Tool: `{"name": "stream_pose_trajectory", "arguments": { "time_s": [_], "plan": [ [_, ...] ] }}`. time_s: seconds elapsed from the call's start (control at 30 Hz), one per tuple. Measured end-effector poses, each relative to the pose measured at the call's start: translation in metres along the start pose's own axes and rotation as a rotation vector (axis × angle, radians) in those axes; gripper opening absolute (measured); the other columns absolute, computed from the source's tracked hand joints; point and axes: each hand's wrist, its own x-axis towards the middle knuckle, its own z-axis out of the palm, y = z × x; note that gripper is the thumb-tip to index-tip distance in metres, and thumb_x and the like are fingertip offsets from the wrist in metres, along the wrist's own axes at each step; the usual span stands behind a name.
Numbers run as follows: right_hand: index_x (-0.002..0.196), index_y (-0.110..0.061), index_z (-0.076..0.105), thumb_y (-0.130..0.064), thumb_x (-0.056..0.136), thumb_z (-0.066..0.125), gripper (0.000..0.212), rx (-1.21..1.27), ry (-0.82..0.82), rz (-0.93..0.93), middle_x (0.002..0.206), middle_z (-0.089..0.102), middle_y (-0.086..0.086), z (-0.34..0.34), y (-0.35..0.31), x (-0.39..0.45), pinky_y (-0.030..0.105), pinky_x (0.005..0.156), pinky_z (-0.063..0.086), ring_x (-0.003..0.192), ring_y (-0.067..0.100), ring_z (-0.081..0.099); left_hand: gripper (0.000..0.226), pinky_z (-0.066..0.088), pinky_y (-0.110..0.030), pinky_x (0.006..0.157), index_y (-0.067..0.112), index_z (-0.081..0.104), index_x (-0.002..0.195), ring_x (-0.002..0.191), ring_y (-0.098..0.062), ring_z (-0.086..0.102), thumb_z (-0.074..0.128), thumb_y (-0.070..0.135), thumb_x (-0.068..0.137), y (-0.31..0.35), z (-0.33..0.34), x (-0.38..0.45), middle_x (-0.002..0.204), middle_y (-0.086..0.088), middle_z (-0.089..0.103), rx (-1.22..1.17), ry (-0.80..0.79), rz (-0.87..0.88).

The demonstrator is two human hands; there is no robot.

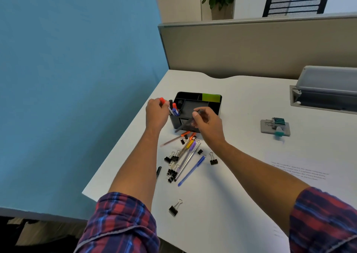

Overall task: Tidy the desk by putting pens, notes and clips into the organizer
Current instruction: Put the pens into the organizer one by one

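A black desk organizer (195,106) stands near the desk's left edge, with green sticky notes (211,97) in a back compartment and several pens (174,108) upright in its left front slot. My left hand (157,112) grips an orange-capped pen (161,99) beside that slot. My right hand (207,124) pinches a dark pen (183,125), slanted in front of the organizer. Loose pens (190,156) and black binder clips (171,172) lie on the desk in front of the organizer. One clip (174,208) lies alone nearer me.
A printed sheet (301,169) lies at the right. A grey stamp pad with a teal item (276,127) sits beyond it. A grey tray (326,90) stands at the far right, against a partition (251,46). The desk edge (123,142) runs diagonally at left.
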Motion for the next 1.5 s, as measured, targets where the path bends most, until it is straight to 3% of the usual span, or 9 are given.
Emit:
{"name": "stream_pose_trajectory", "arguments": {
  "time_s": [0.17, 0.33, 0.47, 0.63, 0.87, 0.97, 1.17, 1.33, 1.5],
  "plan": [
    [0.118, -0.013, 0.061, -0.025, 0.102, 0.055, 0.021, 0.036, 0.158, -0.076, 0.104, 0.069, 0.006, -0.006, -0.009, 0.02, 0.022, 0.077, 0.059, 0.087, 0.014, 0.07, 0.025, 0.053, -0.031, 0.078, 0.013, 0.067, 0.117, 0.09, -0.019, 0.064, 0.063, 0.026, 0.097, -0.002, 0.001, -0.01, 0.103, -0.003, 0.068, 0.077, -0.022, 0.039],
    [0.121, -0.013, 0.062, -0.026, 0.103, 0.053, 0.024, 0.091, 0.351, -0.016, 0.108, 0.07, 0.001, -0.008, -0.016, 0.046, 0.018, 0.085, 0.056, 0.093, 0.008, 0.07, 0.02, 0.049, -0.031, 0.071, 0.013, 0.075, 0.096, 0.084, -0.024, 0.066, 0.061, 0.028, 0.095, -0.011, 0.007, -0.007, 0.092, -0.004, 0.074, 0.138, -0.082, 0.008],
    [0.128, -0.018, 0.061, -0.03, 0.104, 0.05, 0.029, -0.007, 0.246, 0.035, 0.117, 0.068, -0.004, -0.001, -0.012, 0.064, 0.014, 0.086, 0.054, 0.099, 0.004, 0.068, 0.023, 0.044, -0.028, 0.073, 0.01, 0.076, 0.099, 0.084, -0.02, 0.064, 0.06, 0.027, 0.097, -0.018, 0.01, -0.011, 0.097, -0.007, 0.075, 0.112, -0.099, -0.015],
    [0.134, -0.017, 0.06, -0.031, 0.103, 0.05, 0.035, -0.229, 0.111, 0.053, 0.123, 0.068, -0.001, 0.011, -0.001, 0.082, 0.031, 0.099, 0.053, 0.109, 0.011, 0.065, 0.022, 0.042, -0.025, 0.08, 0.012, 0.073, 0.107, 0.09, -0.015, 0.063, 0.065, 0.028, 0.095, -0.023, 0.004, -0.017, 0.1, -0.002, 0.073, 0.054, -0.131, 0.008],
    [0.127, -0.011, 0.067, -0.024, 0.101, 0.054, 0.031, -0.424, 0.016, 0.055, 0.127, 0.066, 0.005, 0.019, -0.011, 0.102, 0.024, 0.099, 0.045, 0.113, 0.019, 0.062, 0.02, 0.047, -0.028, 0.075, 0.016, 0.068, 0.099, 0.089, -0.015, 0.065, 0.067, 0.035, 0.093, -0.042, -0.008, -0.028, 0.092, 0.004, 0.068, 0.099, -0.23, -0.005],
    [0.127, -0.013, 0.067, -0.023, 0.099, 0.059, 0.031, -0.396, -0.006, 0.068, 0.127, 0.067, 0.005, 0.021, -0.01, 0.106, 0.039, 0.102, 0.052, 0.11, 0.02, 0.066, 0.025, 0.053, -0.032, 0.075, 0.015, 0.062, 0.091, 0.084, -0.018, 0.067, 0.069, 0.039, 0.092, -0.057, -0.014, -0.034, 0.085, 0.0, 0.067, 0.213, -0.355, -0.047],
    [0.137, -0.012, 0.058, -0.013, 0.1, 0.056, 0.037, -0.373, -0.028, 0.101, 0.131, 0.065, 0.007, 0.02, -0.003, 0.097, 0.035, 0.11, 0.045, 0.122, 0.019, 0.059, 0.039, 0.055, -0.033, 0.074, 0.006, 0.067, 0.086, 0.074, -0.02, 0.069, 0.078, 0.043, 0.084, -0.079, -0.026, -0.047, 0.081, -0.008, 0.073, 0.533, -0.659, -0.106],
    [0.116, -0.015, 0.071, -0.019, 0.096, 0.063, 0.021, -0.369, -0.029, -0.115, 0.106, 0.071, -0.001, 0.016, -0.002, 0.055, 0.026, 0.092, 0.055, 0.098, 0.008, 0.064, 0.041, 0.062, -0.035, 0.079, 0.009, 0.069, 0.071, 0.065, -0.018, 0.074, 0.091, 0.043, 0.066, -0.091, -0.03, -0.061, 0.068, -0.003, 0.075, 0.733, -0.885, -0.188],
    [0.095, -0.016, 0.077, -0.024, 0.091, 0.07, 0.011, -0.481, -0.361, -0.329, 0.084, 0.068, -0.007, 0.004, 0.008, 0.009, 0.022, 0.071, 0.053, 0.077, 0.006, 0.062, 0.034, 0.062, -0.036, 0.08, 0.008, 0.069, 0.071, 0.068, -0.019, 0.076, 0.091, 0.033, 0.07, -0.093, -0.026, -0.072, 0.067, -0.004, 0.075, 0.764, -0.921, -0.21]
  ]
}}
